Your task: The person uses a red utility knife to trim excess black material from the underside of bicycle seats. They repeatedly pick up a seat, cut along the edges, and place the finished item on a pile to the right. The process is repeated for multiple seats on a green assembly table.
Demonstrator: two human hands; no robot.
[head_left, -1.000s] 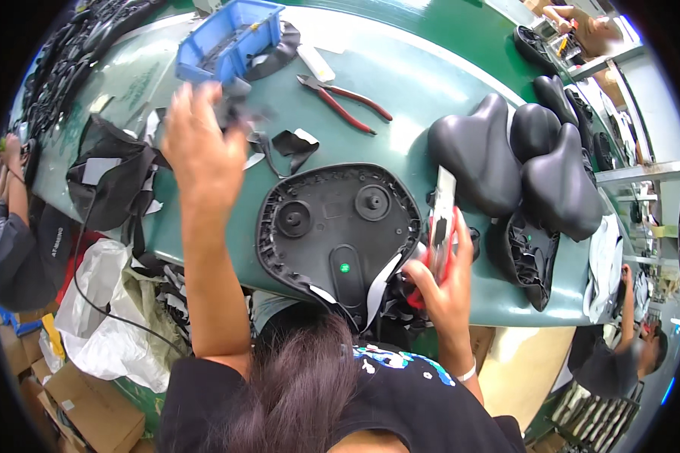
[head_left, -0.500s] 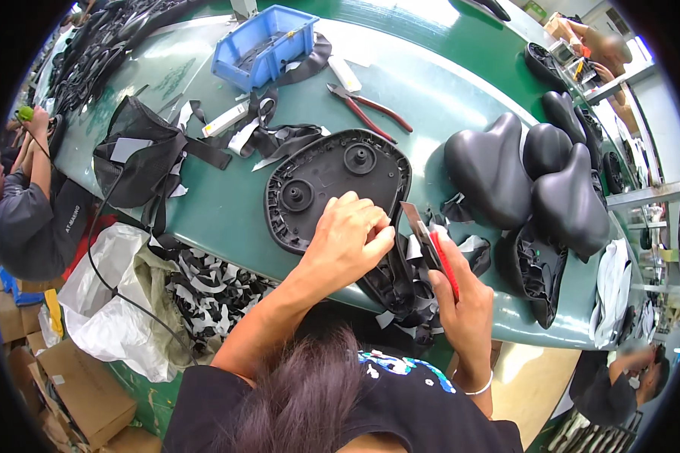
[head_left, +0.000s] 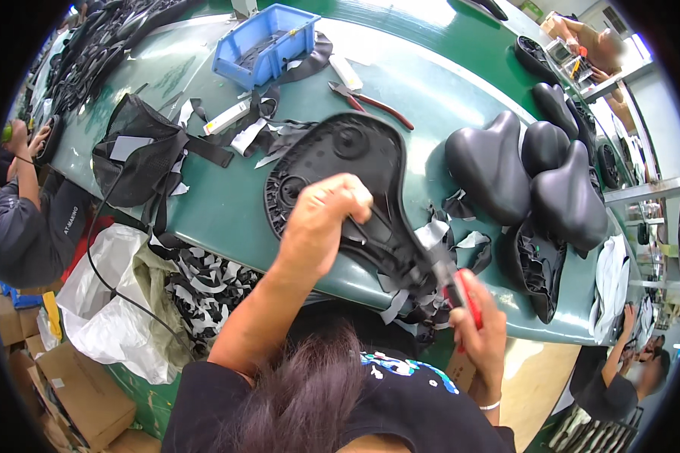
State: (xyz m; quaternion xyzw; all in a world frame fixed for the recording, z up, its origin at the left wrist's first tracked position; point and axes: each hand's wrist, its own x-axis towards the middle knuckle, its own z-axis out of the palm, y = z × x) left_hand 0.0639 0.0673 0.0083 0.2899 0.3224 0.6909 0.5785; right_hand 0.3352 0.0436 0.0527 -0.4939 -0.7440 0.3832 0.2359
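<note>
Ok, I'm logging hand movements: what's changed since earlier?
The left hand moved rightward from near the blue bin to over the upturned saddle, which now partly hides the pliers. The right hand shifted rightward, still holding the utility knife. Bin and pliers stayed.

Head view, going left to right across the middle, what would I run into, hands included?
White bag, scrap pile, left hand, right hand with the red cutter, upturned saddle, white sheets.
</note>
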